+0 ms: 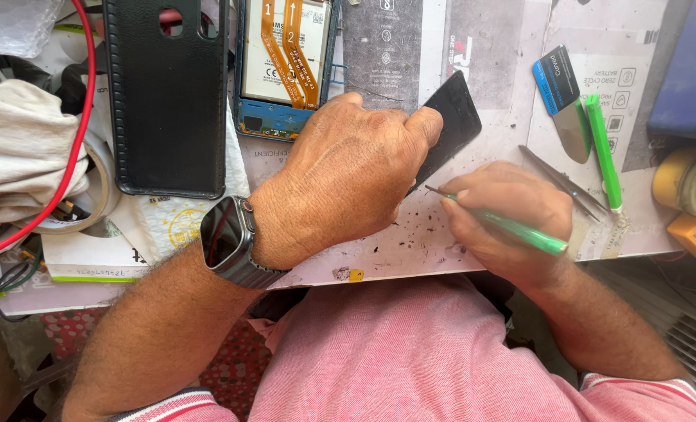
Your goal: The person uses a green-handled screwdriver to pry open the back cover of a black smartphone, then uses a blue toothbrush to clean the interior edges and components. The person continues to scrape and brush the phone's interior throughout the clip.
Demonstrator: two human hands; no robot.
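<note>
Left hand (348, 176) palm-down, fingers curled; right hand (500, 215) closed in pen grip.

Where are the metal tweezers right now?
In the head view, the metal tweezers lie unused on the work mat, just past the right hand, beside a spare green-handled tool.

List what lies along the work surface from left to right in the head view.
White cloth → black phone case → opened phone → left hand → right hand with a green tool → green-handled tool → yellow tape roll.
</note>
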